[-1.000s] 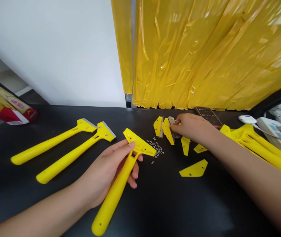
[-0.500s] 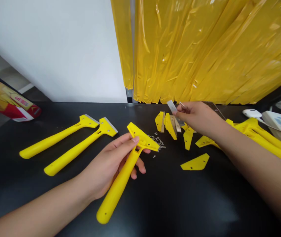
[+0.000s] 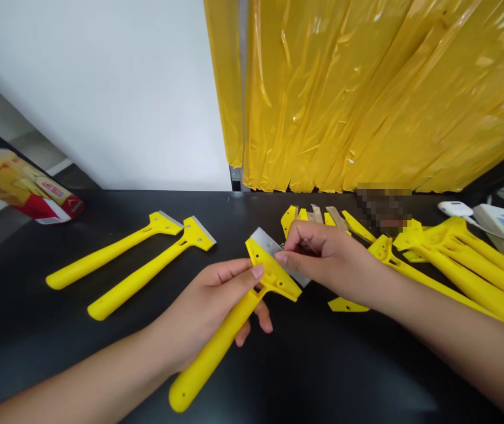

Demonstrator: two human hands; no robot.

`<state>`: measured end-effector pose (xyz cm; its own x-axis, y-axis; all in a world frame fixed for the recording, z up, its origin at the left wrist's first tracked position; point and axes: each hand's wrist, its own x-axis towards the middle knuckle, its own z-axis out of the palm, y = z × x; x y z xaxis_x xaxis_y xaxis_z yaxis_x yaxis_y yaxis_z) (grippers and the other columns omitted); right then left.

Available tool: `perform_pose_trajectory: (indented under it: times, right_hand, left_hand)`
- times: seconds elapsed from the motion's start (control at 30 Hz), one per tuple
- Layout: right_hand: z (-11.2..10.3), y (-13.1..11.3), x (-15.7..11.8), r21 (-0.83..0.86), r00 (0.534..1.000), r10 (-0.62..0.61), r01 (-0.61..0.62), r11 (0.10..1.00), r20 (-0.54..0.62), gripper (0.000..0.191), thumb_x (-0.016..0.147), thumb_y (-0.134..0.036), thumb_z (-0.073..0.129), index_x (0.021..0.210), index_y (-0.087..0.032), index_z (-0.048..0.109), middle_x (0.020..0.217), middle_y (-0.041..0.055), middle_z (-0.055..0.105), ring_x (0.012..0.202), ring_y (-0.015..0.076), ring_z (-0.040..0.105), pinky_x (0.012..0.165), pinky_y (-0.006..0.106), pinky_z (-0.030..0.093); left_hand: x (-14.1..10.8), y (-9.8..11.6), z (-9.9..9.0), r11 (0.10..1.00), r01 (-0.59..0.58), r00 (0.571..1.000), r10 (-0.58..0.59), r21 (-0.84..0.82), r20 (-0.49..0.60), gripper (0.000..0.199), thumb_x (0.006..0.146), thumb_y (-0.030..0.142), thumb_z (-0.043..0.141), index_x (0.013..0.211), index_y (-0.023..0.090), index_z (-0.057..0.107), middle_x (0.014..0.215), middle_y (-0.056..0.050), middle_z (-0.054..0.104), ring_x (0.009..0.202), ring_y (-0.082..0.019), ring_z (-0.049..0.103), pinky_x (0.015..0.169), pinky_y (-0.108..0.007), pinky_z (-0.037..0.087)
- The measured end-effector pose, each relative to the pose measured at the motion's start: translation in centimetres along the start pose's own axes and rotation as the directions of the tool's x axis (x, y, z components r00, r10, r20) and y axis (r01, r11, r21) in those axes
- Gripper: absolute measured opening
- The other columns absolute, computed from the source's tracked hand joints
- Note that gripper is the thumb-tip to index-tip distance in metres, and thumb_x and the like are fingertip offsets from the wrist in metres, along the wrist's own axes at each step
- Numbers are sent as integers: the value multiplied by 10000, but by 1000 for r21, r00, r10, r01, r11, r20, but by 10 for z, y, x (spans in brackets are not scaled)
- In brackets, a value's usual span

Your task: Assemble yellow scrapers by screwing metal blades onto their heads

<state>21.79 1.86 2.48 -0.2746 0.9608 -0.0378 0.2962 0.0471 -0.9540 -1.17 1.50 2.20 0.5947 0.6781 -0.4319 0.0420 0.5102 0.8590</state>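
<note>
Because the right hand (image 3: 326,259) lies across the head of the yellow plastic scraper (image 3: 234,335), part of the head and the steel blade (image 3: 266,242) is hidden; whatever sits directly under the right fingertips cannot be made out. The left hand (image 3: 207,312) is closed around the scraper's neck, fingers curled beneath and thumb on top. The right hand is nearly shut, thumb and fingers pinched against the blade and head.

The scraper is held just above the black worktop (image 3: 322,365), near the middle of the view. Its long axis runs from the handle end, lower left, to the head, upper right, with the blade's exposed edge facing up and to the right, away from the person.

Count: one scraper in hand; two assembled scrapers (image 3: 119,253) lying side by side at left, blades pointing right; a heap of yellow scrapers (image 3: 468,277) at right — overlapping and cut off by the frame, so no firm count. Loose yellow head pieces (image 3: 289,218) and tan-coloured blades (image 3: 333,218) lie behind the hands, partly hidden. A pixelated patch (image 3: 384,206) obscures one item at the back edge.
</note>
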Motion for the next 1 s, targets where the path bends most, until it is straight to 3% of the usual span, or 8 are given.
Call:
perform_pose_trajectory:
  times: [0.37,0.67,0.87,1.0]
  right_hand:
    - [3,-2,-1,56,992,100,-104,993,72,354,899,-400,822,757,-216,555,648,-80,471,605,105,378,530,251,287]
    - [13,7,-5,-14,999,-22,23,1000,49,360,964,-403,757,765,-218,522,666,-76,440,629,112,393,550,247,324]
    - [16,9,-3,64,998,7,-11,998,58,364,982,-441,727,777,-220,523,679,-63,479,635,123,434,568,259,336]
    - [17,10,-4,-20,1000,-18,18,1000,22,355,967,-436,747,779,-221,535,678,-66,454,632,124,406,556,263,316]
  left_hand:
    - [-4,2,5,997,-28,999,31,71,-40,375,1027,536,608,1063,168,674,662,-45,723,448,-89,541,447,-165,415]
    - [-3,2,5,999,-33,999,34,44,-28,287,995,466,698,1032,185,652,599,17,664,401,-64,495,411,-144,363]
    - [-5,3,7,998,-13,999,15,58,-39,312,972,475,729,947,183,620,588,24,643,394,-60,489,411,-148,360]
    - [-4,3,9,999,-7,998,9,40,-60,329,949,480,759,929,187,611,592,30,641,391,-60,502,408,-144,369]
